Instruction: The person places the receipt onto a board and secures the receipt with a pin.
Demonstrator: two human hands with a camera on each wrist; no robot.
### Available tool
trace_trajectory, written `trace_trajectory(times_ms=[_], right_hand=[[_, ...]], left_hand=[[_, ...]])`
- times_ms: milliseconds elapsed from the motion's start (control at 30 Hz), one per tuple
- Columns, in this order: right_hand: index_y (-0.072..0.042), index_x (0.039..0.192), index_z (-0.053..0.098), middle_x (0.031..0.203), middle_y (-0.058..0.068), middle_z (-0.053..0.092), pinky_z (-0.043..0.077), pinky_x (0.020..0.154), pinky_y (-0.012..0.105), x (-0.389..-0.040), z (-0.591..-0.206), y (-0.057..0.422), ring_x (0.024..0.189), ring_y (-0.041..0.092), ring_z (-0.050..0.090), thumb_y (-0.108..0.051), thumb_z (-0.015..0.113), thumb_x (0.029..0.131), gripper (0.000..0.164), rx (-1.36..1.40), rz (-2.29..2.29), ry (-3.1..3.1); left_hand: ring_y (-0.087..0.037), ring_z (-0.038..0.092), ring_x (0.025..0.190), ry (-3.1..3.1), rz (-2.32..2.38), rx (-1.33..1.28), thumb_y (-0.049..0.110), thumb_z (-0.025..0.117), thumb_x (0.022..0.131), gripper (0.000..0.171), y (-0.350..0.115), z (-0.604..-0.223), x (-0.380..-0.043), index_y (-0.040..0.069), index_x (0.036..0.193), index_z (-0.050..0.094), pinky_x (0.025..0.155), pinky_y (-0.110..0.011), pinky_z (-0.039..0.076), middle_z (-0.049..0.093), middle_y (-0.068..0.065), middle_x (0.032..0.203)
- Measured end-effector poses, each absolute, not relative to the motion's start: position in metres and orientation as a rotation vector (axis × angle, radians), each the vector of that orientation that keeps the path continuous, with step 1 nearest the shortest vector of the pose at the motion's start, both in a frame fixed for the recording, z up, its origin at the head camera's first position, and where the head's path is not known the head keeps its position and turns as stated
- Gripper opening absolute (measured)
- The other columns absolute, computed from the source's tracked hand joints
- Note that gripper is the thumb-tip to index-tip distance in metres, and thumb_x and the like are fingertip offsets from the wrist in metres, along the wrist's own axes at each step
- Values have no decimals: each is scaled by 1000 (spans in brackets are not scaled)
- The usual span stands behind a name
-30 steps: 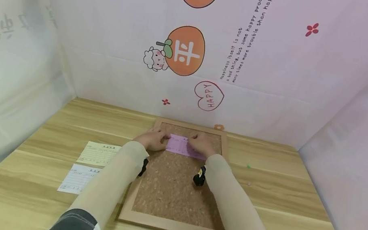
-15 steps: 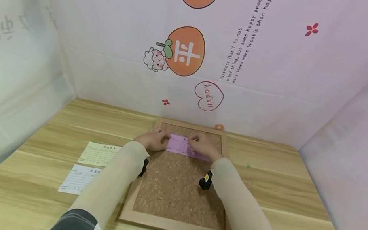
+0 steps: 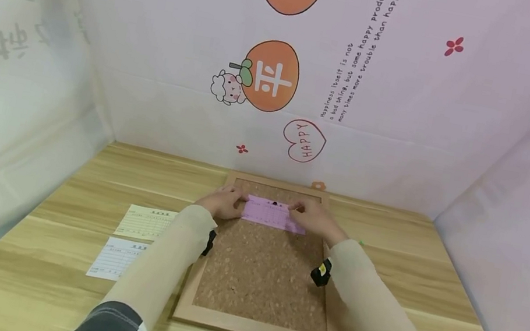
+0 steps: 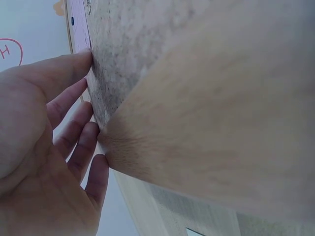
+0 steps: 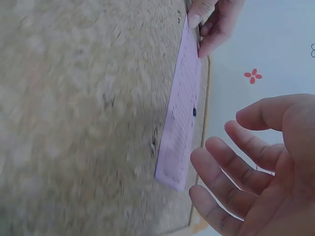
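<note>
A purple printed slip (image 3: 264,213) lies across the upper part of a wood-framed corkboard (image 3: 267,272). A black pushpin (image 3: 275,203) stands at the middle of the slip's upper edge; the right wrist view also shows this pin (image 5: 195,112). My left hand (image 3: 225,202) rests at the slip's left end. In the left wrist view its thumb (image 4: 78,64) touches the slip's edge and its fingers are relaxed against the board. My right hand (image 3: 314,218) hovers over the slip's right part. The right wrist view shows its fingers loosely bent, holding nothing.
A yellow slip (image 3: 145,222) and a white-blue slip (image 3: 112,258) lie left of the board, partly behind my left forearm. A small green object (image 3: 361,242) lies on the wooden table (image 3: 402,231) at the right. Printed cloth walls (image 3: 379,150) enclose the table.
My right hand has moved right, off the middle of the slip's upper edge, and its forearm has swung outward. The black pushpin now shows fully. My left hand has stayed at the slip's left end.
</note>
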State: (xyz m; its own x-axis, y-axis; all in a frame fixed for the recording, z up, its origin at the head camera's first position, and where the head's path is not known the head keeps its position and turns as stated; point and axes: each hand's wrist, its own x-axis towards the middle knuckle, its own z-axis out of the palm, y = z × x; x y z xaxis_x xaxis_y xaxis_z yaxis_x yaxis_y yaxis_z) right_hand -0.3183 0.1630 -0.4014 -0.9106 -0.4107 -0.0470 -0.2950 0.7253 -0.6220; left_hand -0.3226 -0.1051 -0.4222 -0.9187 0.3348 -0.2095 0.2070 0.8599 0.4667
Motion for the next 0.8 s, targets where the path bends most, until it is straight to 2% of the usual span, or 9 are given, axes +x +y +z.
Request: trace_trajectory(times_ms=[333, 567, 800], right_hand=[[8, 125, 59, 120, 24, 61, 51, 88, 53, -303, -399, 197, 110, 38, 59, -15, 53, 102, 34, -613, -960, 2735], [4, 126, 62, 120, 19, 63, 52, 86, 50, -296, -406, 216, 109, 35, 60, -22, 57, 102, 35, -605, -985, 2750], [4, 124, 62, 122, 21, 61, 52, 86, 52, -287, -410, 236, 108, 37, 60, -25, 57, 104, 35, -595, -983, 2781]], left_hand=[[-31, 23, 147, 2751, 637, 407, 27, 61, 102, 49, -105, -424, -323, 18, 149, 48, 115, -50, 26, 31, -9, 158], [-34, 22, 146, 2759, 638, 413, 24, 59, 102, 48, -104, -426, -323, 15, 148, 48, 115, -51, 26, 30, -12, 158], [-35, 23, 146, 2754, 629, 416, 25, 60, 102, 49, -104, -422, -321, 17, 149, 48, 114, -52, 27, 30, -12, 157]])
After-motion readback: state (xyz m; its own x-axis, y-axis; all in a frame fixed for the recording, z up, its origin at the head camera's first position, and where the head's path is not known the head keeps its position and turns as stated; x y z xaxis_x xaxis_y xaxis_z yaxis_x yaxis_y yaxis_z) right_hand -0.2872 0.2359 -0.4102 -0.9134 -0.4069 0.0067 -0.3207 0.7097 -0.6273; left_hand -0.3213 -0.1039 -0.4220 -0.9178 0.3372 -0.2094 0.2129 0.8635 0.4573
